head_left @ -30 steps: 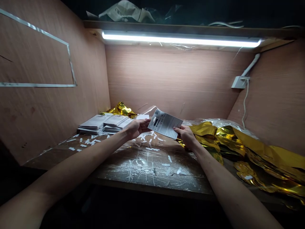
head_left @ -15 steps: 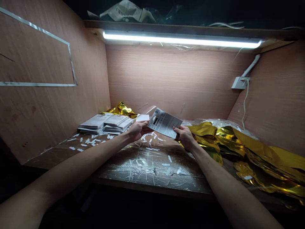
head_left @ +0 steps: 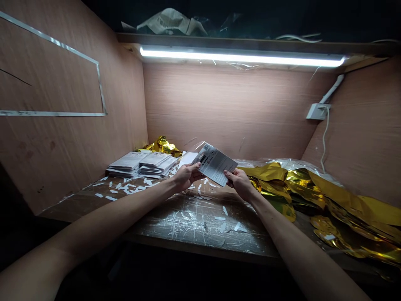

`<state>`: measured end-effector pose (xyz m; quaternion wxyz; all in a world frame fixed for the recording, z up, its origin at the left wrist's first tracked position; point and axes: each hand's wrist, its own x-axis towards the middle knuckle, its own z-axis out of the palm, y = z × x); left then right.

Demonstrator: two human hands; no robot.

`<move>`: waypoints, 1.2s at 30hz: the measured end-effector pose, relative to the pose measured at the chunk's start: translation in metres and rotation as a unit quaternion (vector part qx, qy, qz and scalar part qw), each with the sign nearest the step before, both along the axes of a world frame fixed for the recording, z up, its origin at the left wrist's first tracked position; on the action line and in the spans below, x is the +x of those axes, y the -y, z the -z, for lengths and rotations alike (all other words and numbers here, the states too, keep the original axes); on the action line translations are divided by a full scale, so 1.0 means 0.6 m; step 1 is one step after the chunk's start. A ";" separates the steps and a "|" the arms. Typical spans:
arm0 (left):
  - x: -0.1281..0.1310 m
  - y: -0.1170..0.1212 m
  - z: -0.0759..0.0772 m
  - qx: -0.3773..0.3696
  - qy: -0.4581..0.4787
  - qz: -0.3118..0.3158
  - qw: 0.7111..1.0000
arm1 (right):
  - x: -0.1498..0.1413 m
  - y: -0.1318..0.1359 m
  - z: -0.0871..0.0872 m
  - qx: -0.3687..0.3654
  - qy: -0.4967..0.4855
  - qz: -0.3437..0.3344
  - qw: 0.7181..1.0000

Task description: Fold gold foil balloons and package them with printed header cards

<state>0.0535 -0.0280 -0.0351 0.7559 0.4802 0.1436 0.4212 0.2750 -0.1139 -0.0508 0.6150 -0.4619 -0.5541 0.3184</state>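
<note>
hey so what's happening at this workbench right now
The person's left hand and right hand hold a printed packaging card at opposite ends, tilted above the tabletop. White paper scraps litter the tabletop. Stacked cards sit at the left, and gold foil sheets lie along the right. A tube light glows overhead.

A white tube light (head_left: 242, 57) glows beneath a shelf (head_left: 266, 42) — wooden walls (head_left: 232, 104) enclose the worktable (head_left: 188, 223).

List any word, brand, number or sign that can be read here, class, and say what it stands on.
No wording is clear enough to quote.
Card held by the left hand and right hand: barcode, symbols and fine print, too small to read.
Stacked cards: print too small.
Pale wrapper on the shelf: dark marks, too blurred.
</note>
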 end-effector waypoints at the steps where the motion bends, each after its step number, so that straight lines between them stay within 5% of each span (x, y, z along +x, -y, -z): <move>1: 0.000 -0.001 0.001 -0.001 0.000 0.003 1.000 | -0.002 0.000 -0.001 -0.001 0.010 -0.001 1.000; 12: 0.006 -0.023 -0.018 -0.056 0.071 -0.081 0.993 | -0.026 0.009 -0.009 -0.010 -0.002 -0.061 0.998; 27: 0.025 0.024 0.004 -0.054 0.000 -0.028 0.998 | -0.031 0.008 -0.015 0.049 0.039 0.017 0.998; 36: 0.017 0.005 -0.008 -0.056 0.038 -0.095 0.993 | -0.016 0.004 -0.009 0.030 0.040 0.042 0.998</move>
